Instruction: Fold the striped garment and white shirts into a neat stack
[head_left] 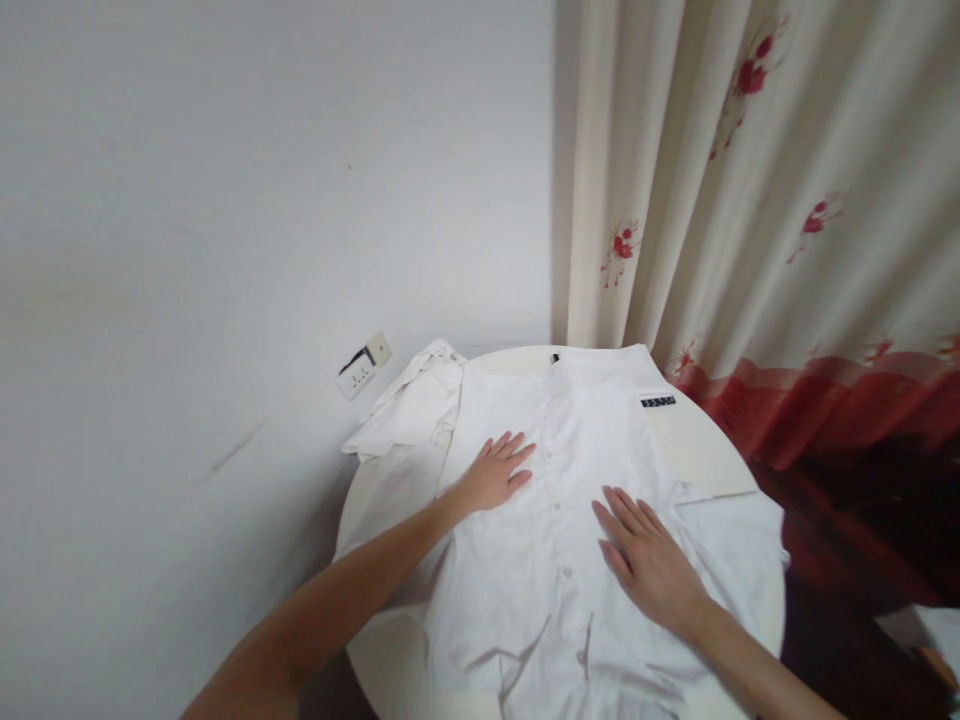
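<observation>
- Shirt (pixel 574 465) lies spread on your table (pixel 690 450).
- Your left hand (pixel 495 475) and right hand (pixel 649 560) lie flat on it, fingers apart.
- It looks light, soft, easily creased; take it by the edges.

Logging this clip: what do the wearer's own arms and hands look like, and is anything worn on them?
The bare, ungloved left hand and the bare, ungloved right hand show no rings. No watch, bracelet or sleeve shows on the bare left forearm or bare right forearm. No cables or markings are visible; fingernail detail is too small to judge.
</observation>
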